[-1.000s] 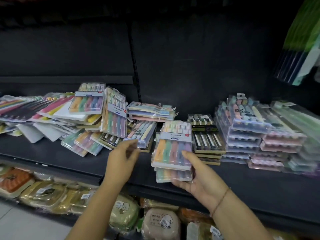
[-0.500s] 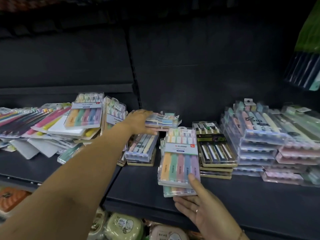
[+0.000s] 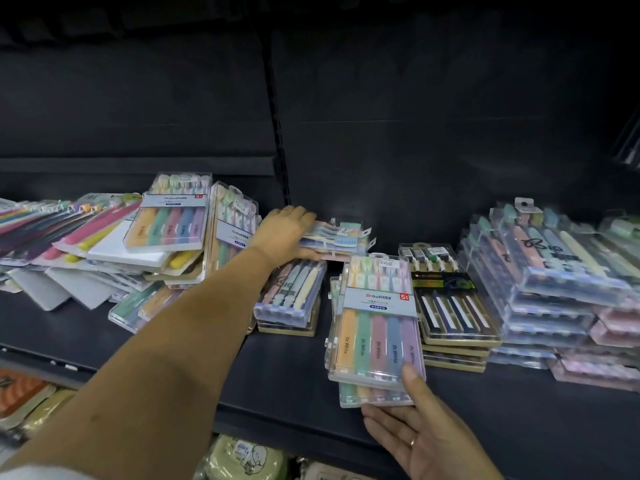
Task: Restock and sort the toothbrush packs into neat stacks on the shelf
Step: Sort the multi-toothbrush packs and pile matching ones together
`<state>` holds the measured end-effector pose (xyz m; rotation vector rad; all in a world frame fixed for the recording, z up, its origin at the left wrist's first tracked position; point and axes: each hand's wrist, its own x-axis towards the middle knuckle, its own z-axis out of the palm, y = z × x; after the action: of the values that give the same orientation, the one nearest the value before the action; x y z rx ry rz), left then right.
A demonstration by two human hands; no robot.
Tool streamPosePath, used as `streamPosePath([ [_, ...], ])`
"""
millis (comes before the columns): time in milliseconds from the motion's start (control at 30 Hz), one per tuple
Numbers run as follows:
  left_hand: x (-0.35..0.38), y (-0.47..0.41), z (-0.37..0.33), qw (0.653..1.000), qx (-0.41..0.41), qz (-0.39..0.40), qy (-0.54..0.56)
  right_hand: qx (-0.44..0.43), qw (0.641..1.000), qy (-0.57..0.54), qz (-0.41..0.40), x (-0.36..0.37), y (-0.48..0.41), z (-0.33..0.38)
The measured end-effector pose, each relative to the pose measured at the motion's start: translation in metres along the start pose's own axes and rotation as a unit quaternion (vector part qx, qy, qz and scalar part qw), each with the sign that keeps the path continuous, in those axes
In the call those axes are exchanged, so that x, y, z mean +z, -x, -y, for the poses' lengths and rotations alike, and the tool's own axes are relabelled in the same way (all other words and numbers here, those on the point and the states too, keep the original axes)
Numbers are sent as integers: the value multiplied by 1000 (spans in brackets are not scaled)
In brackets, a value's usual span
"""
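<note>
Left hand (image 3: 284, 233) at shelf (image 3: 277, 368) rear, fingers over and thumb under loose packs (image 3: 337, 235), likely to pull them for sorting; right hand (image 3: 426, 434) pinches 5-pack stack (image 3: 375, 330) at front edge, thumb on top, squaring it

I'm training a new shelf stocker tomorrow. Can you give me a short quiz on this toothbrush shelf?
1. What does the left hand grip? A: the thin packs at the back. B: a white card. C: nothing.
2. True or false: the right hand is clear of the pastel five-pack.
3. Fill in: the stack of black packs lies to the ___ of the pastel five-pack.
Key: 1 A; 2 false, its thumb presses on it; 3 right.
</note>
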<state>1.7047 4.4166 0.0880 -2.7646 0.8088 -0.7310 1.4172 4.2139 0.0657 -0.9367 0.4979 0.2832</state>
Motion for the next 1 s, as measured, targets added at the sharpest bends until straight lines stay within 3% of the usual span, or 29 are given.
streamPosePath([
  [133, 2, 5, -2, 991, 93, -60, -77, 0, 999, -32, -23, 5, 1, 0],
  [267, 5, 7, -3, 995, 78, -62, -15, 2, 998, -51, -48, 9, 0, 0],
  [467, 1, 9, -10, 993, -13, -108, 36, 22, 997, -61, -47, 9, -3, 2],
  [667, -8, 6, -26, 960, -237, -43, 144, 14, 995, -79, -51, 13, -7, 1],
  [867, -30, 18, -33, 915, -291, -122, 251, 18, 987, -156, -29, 24, -19, 14],
  [1000, -54, 30, -47, 892, -307, -156, 292, 28, 972, -225, -57, 39, -35, 34],
])
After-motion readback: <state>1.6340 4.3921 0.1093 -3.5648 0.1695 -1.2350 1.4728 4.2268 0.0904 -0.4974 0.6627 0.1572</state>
